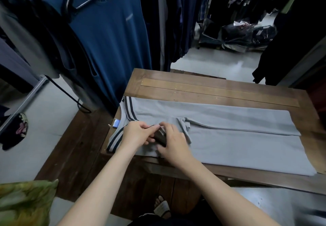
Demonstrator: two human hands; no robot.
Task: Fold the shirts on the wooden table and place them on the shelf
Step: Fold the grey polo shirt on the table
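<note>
A grey polo shirt (pixel 229 137) lies flat on the wooden table (pixel 211 88), its sides folded inward along its length. Its dark-striped collar (pixel 129 109) points to the table's left end, with a small blue tag (pixel 116 123) beside it. My left hand (pixel 139 134) pinches the fabric at the collar opening. My right hand (pixel 173 144) rests next to it, fingers closed on the dark cuff of a folded sleeve (pixel 160 136). Both hands touch near the shirt's neck.
A blue shirt (pixel 112 36) hangs on a rack just beyond the table's left end, with more dark clothes hanging behind. Bagged clothes (pixel 247 33) lie on the floor at the back. A green cloth (pixel 24 202) sits at the lower left. My sandalled foot (pixel 161 206) shows under the table.
</note>
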